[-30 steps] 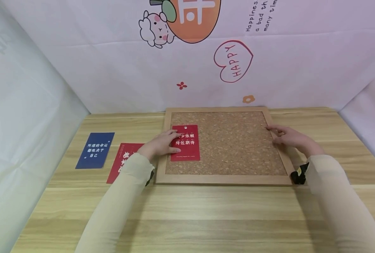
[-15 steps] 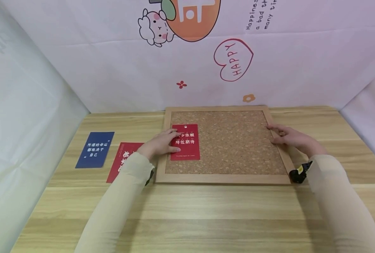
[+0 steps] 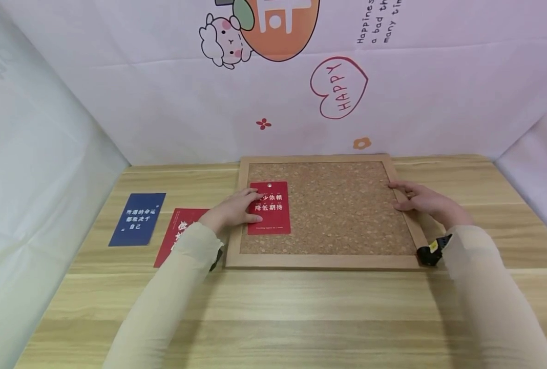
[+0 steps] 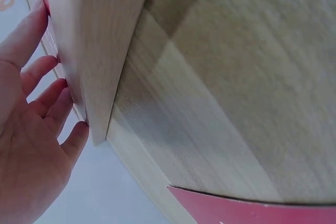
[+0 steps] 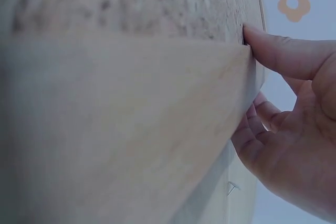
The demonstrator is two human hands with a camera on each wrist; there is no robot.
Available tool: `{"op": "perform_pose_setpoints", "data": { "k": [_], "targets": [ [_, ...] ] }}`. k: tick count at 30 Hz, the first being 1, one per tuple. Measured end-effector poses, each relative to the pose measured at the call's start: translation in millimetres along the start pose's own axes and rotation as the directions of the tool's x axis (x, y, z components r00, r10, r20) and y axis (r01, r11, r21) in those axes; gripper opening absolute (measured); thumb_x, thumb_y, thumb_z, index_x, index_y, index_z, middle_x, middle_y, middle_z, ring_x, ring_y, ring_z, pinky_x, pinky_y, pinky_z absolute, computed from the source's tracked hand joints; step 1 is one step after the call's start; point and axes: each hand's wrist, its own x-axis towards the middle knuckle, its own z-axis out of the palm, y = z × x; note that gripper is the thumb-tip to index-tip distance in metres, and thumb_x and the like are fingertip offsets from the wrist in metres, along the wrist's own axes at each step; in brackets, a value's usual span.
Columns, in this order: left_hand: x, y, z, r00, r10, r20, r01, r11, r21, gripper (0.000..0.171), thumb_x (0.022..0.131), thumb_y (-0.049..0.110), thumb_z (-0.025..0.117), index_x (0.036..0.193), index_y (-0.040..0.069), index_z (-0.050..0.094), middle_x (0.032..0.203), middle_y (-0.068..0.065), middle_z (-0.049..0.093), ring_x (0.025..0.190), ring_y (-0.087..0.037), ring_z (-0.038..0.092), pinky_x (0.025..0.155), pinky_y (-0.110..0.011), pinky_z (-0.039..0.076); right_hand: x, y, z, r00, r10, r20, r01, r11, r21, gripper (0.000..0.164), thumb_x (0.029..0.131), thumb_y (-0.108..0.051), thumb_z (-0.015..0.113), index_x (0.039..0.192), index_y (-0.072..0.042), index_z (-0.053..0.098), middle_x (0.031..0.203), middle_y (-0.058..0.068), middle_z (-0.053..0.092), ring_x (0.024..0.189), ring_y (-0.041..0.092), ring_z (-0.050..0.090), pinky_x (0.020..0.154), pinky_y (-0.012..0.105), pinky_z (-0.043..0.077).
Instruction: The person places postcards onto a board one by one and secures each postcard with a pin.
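The red card (image 3: 277, 221) lies at the left end of the cork board (image 3: 342, 215), with its long axis pointing away from the person; the left hand (image 3: 229, 211) is the nearer one, coming from the card's left, its fingers apart and resting on the card, not clamped. The right hand (image 3: 432, 204), well apart from the card, pinches the right side of the wooden frame (image 3: 414, 230)

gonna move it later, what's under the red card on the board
The corkboard shows around the red card; what lies directly beneath is covered. The left hand overlaps the card's left edge.
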Motion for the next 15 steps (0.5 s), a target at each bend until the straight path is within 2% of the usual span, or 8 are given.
{"op": "perform_pose_setpoints", "data": {
  "k": [5, 15],
  "targets": [
    [-0.4, -1.8, 0.4, 1.0, 0.006, -0.02, -0.007, 0.999, -0.043, 0.07, 0.089, 0.028, 0.067, 0.148, 0.011, 0.034, 0.158, -0.012, 0.023, 0.147, -0.033, 0.018, 0.117, -0.055, 0.022, 1.0, -0.4, 1.3, 1.0, 0.008, -0.013, -0.008, 1.0, 0.003, 0.073, 0.095, -0.013, 0.056, 0.152, -0.002, 0.013, 0.154, 0.035, -0.006, 0.139, 0.057, -0.001, 0.109, 0.069, 0.013],
    [1.2, 1.2, 2.1, 0.996, 0.03, -0.081, -0.036, 0.997, -0.066, 0.067, 0.087, 0.022, 0.068, 0.144, 0.002, 0.039, 0.151, -0.019, 0.033, 0.141, -0.036, 0.03, 0.116, -0.052, 0.027, 0.6, -1.0, 1.0, 1.0, 0.003, -0.022, -0.003, 1.0, 0.005, 0.071, 0.094, -0.009, 0.056, 0.151, 0.002, 0.016, 0.153, 0.036, -0.005, 0.139, 0.058, -0.001, 0.11, 0.069, 0.012]
  ]
}}
